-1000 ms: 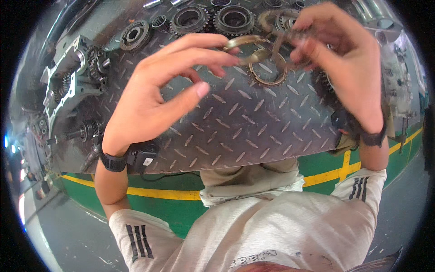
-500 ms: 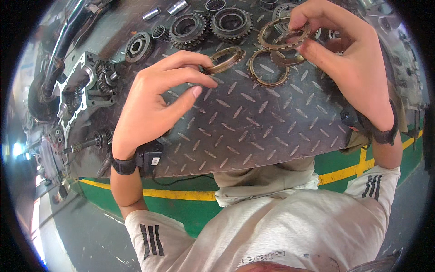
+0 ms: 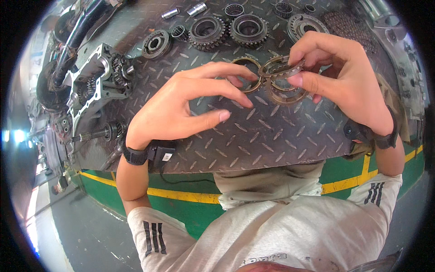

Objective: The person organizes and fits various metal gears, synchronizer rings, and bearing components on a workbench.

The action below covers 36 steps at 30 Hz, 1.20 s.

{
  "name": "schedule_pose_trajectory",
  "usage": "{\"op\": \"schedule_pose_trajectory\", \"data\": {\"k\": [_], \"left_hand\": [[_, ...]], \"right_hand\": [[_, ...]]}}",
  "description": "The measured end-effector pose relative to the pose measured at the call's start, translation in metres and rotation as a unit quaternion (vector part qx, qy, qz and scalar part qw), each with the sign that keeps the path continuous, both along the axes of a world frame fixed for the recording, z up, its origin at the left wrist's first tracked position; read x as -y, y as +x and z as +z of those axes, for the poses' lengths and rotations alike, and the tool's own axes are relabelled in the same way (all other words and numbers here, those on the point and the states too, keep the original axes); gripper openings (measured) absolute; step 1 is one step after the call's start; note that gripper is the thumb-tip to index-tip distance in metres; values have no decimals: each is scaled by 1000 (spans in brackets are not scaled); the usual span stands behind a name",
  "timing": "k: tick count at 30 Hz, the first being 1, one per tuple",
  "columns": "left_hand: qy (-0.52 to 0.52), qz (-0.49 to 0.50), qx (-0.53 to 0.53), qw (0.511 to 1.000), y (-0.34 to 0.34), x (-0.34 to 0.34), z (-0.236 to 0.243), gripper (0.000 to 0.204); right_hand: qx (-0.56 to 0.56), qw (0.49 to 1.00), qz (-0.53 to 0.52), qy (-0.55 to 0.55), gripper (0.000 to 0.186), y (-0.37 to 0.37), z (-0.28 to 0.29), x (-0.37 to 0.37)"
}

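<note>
My left hand [image 3: 183,102] reaches over the diamond-plate bench top [image 3: 253,149], fingers apart. Its fingertips are by a thin brass synchronizer ring [image 3: 260,84], partly hidden behind them; whether they touch it I cannot tell. Pinched between the thumb and fingers of my right hand [image 3: 342,72] is a toothed synchronizer ring [image 3: 295,70], tilted above the plate. Close beneath it, another toothed ring [image 3: 282,100] shows its lower arc. The rings overlap in view, so I cannot tell whether that lower one is held too.
Behind my hands stand two dark gears [image 3: 207,30] [image 3: 248,30], a synchronizer hub [image 3: 157,44], needle bearings [image 3: 179,32] and a larger geared disc [image 3: 308,27]. An opened gear housing [image 3: 93,84] and a splined shaft [image 3: 97,134] lie at the left. The bench's front edge is near my body.
My left hand has moved right, and the tilted ring at its fingers now looks flatter, with the fingers spread. My right hand has lowered its ring toward the others. The view has shifted slightly.
</note>
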<state>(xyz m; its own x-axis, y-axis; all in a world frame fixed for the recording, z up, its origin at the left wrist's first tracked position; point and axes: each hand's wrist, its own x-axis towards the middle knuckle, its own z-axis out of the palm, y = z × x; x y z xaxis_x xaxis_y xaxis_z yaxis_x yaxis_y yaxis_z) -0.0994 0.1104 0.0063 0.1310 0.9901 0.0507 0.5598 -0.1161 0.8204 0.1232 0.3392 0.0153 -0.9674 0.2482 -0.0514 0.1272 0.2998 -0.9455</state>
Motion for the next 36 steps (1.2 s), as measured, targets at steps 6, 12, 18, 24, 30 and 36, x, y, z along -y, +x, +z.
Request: {"op": "schedule_pose_trajectory", "data": {"k": [6,12,18,24,30,36], "left_hand": [[-27,-96,25,995,1,3,14,64],[71,-12,31,997,-9,6,9,40],[92,78,46,992,-3,9,15,33],[-48,220,-13,974,-4,10,11,61],[-62,238,-103,964,-1,5,10,47],[-89,204,-124,967,-6,5,4,44]], "right_hand": [[-31,997,45,-48,19,-4,-10,4],[-129,989,31,59,13,3,-8,1],[-76,981,-66,165,20,6,6,-6],[-89,972,-72,204,25,6,-3,-3],[-93,960,-51,261,26,4,0,-4],[-106,963,-33,245,25,-1,6,4]]}}
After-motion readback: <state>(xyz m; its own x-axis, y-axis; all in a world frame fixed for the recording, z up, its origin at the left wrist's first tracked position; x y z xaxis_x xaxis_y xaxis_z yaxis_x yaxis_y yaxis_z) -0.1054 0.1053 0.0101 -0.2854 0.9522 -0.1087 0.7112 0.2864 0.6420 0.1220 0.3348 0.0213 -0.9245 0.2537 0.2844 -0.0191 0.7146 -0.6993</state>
